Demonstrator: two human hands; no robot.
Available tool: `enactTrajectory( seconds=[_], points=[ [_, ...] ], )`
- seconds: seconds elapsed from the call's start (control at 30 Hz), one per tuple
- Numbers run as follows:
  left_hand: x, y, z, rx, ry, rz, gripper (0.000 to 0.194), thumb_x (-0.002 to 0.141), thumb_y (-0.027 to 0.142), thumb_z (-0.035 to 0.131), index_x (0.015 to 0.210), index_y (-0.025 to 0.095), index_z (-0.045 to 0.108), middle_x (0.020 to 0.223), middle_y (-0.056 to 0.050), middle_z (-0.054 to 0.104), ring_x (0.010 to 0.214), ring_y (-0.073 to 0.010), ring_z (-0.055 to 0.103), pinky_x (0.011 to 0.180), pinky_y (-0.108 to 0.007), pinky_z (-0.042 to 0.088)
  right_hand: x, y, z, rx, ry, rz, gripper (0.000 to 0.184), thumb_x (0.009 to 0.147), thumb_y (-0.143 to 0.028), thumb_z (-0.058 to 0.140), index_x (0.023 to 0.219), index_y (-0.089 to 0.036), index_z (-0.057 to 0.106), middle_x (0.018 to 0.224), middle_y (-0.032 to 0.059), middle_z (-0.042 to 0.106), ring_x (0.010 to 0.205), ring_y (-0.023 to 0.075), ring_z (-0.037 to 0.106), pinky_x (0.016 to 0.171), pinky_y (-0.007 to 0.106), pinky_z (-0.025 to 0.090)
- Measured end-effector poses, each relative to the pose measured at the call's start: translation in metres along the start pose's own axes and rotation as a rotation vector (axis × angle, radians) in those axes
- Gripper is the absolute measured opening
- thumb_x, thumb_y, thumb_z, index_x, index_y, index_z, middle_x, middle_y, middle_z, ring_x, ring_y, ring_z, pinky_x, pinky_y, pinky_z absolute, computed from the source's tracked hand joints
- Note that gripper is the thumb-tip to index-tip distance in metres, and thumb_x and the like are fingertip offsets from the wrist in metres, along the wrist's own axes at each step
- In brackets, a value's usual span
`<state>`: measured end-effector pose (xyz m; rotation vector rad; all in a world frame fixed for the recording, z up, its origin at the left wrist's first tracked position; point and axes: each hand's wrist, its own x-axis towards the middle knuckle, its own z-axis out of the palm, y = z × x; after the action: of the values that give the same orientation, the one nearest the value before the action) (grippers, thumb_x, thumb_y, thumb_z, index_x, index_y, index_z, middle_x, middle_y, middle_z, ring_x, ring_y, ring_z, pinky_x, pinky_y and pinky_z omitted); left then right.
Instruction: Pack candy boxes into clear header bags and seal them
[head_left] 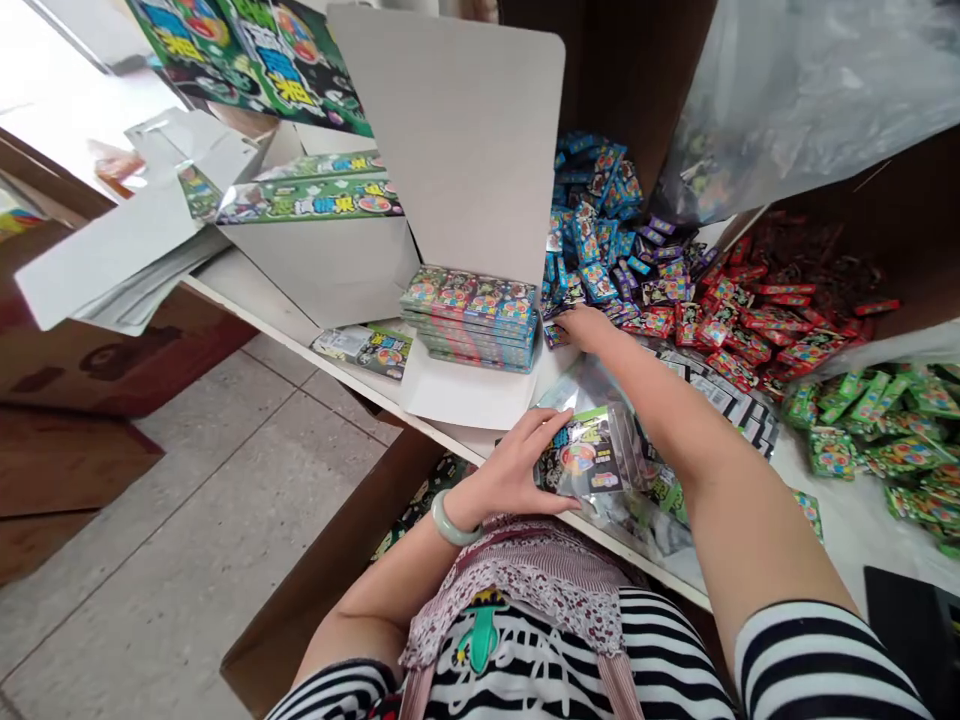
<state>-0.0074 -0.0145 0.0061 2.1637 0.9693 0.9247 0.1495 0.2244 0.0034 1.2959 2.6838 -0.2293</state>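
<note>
My left hand point(517, 465) grips a stack of clear plastic bags point(589, 455) with dark and green printed fronts, thumb below and fingers above. Farther forward, my right hand point(585, 325) reaches into the near edge of the purple candy packets point(622, 285), fingertips curled down among them. What its fingers pinch, if anything, is hidden. Just left of that hand, flat multicoloured candy packs point(472, 315) stand in a neat stack inside an open white display box point(465, 130), its lid raised.
Loose blue packets point(596, 215), red packets point(772, 305) and green packets point(885, 420) lie heaped at the back and right. Printed cartons point(315, 200) and folded white card point(112, 240) stand at the left. Below the table's edge is an open brown carton point(322, 560).
</note>
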Motion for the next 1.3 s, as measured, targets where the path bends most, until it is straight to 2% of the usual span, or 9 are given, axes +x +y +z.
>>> enactTrajectory(
  seconds=[0.17, 0.3, 0.5, 0.63, 0.77, 1.0, 1.07, 1.17, 1.3],
  points=[
    [-0.003, -0.007, -0.007, -0.029, -0.010, -0.009, 0.110, 0.074, 0.067, 0.075, 0.160, 0.025, 0.020, 0.139, -0.018, 0.046, 0.128, -0.0350, 0.051, 0.110, -0.052, 0.047, 0.014, 0.006, -0.005, -0.046, -0.064, 0.020, 0.037, 0.078, -0.028, 0.082, 0.112, -0.014, 0.076, 0.118, 0.0180, 0.070, 0.116, 0.0352, 0.059, 0.092, 0.038, 0.049],
    [-0.004, -0.008, -0.010, -0.052, 0.006, -0.051, 0.109, 0.074, 0.067, 0.074, 0.159, 0.024, 0.023, 0.140, -0.018, 0.045, 0.130, -0.0351, 0.050, 0.112, -0.053, 0.045, -0.014, 0.011, -0.011, 0.062, 0.106, 0.062, 0.032, 0.090, -0.031, 0.068, 0.117, -0.014, 0.073, 0.118, 0.0156, 0.069, 0.115, 0.0321, 0.059, 0.096, 0.041, 0.048],
    [-0.002, -0.007, -0.003, 0.005, 0.101, -0.153, 0.106, 0.073, 0.063, 0.077, 0.157, 0.022, 0.027, 0.139, -0.017, 0.044, 0.131, -0.0347, 0.049, 0.113, -0.054, 0.044, -0.135, 0.011, -0.023, 0.940, 0.621, 0.213, 0.052, 0.086, -0.035, 0.066, 0.136, -0.025, 0.054, 0.091, 0.0017, 0.069, 0.078, 0.0201, 0.066, 0.072, 0.034, 0.056],
    [0.009, -0.001, 0.014, 0.137, 0.092, -0.141, 0.109, 0.071, 0.057, 0.081, 0.157, 0.020, 0.026, 0.139, -0.018, 0.045, 0.130, -0.0359, 0.047, 0.112, -0.055, 0.043, -0.223, -0.017, -0.034, 1.059, 0.796, 0.238, 0.039, 0.085, -0.035, 0.068, 0.122, -0.031, 0.056, 0.092, 0.0005, 0.067, 0.076, 0.0169, 0.065, 0.065, 0.029, 0.055],
    [0.020, 0.004, 0.030, 0.220, 0.067, -0.046, 0.109, 0.072, 0.057, 0.080, 0.157, 0.019, 0.024, 0.139, -0.018, 0.045, 0.130, -0.0361, 0.047, 0.112, -0.055, 0.042, -0.270, -0.039, -0.028, 1.044, 0.776, 0.355, 0.053, 0.082, -0.035, 0.070, 0.130, -0.033, 0.050, 0.100, 0.0030, 0.066, 0.068, 0.0157, 0.064, 0.057, 0.028, 0.053],
    [0.027, 0.013, 0.033, 0.299, -0.024, 0.111, 0.105, 0.073, 0.053, 0.080, 0.157, 0.020, 0.027, 0.136, -0.018, 0.049, 0.127, -0.0366, 0.050, 0.110, -0.057, 0.042, -0.293, -0.039, -0.013, 1.044, 0.345, 0.307, 0.046, 0.082, -0.036, 0.066, 0.127, -0.031, 0.060, 0.095, 0.0017, 0.066, 0.062, 0.0154, 0.062, 0.057, 0.031, 0.053],
    [0.026, 0.013, 0.033, 0.294, -0.034, 0.133, 0.105, 0.074, 0.053, 0.080, 0.158, 0.019, 0.026, 0.135, -0.018, 0.050, 0.125, -0.0362, 0.051, 0.109, -0.057, 0.042, -0.290, -0.039, -0.010, 1.059, 0.290, 0.283, 0.049, 0.082, -0.036, 0.067, 0.130, -0.031, 0.060, 0.094, 0.0015, 0.067, 0.062, 0.0157, 0.062, 0.057, 0.031, 0.053],
    [0.023, 0.011, 0.033, 0.294, 0.012, 0.097, 0.108, 0.072, 0.058, 0.080, 0.157, 0.018, 0.027, 0.134, -0.019, 0.050, 0.125, -0.0367, 0.051, 0.108, -0.057, 0.044, -0.278, -0.043, -0.002, 1.036, 0.393, 0.309, 0.054, 0.081, -0.041, 0.070, 0.132, -0.029, 0.058, 0.092, 0.0023, 0.067, 0.067, 0.0191, 0.063, 0.063, 0.035, 0.056],
    [0.021, 0.007, 0.029, 0.298, 0.080, 0.037, 0.107, 0.073, 0.059, 0.079, 0.157, 0.018, 0.026, 0.134, -0.018, 0.050, 0.125, -0.0355, 0.051, 0.107, -0.056, 0.045, -0.267, -0.054, 0.008, 0.825, 0.581, 0.230, 0.036, 0.090, -0.055, 0.061, 0.109, -0.025, 0.071, 0.121, 0.0127, 0.064, 0.116, 0.0298, 0.061, 0.100, 0.051, 0.051]
  ],
)
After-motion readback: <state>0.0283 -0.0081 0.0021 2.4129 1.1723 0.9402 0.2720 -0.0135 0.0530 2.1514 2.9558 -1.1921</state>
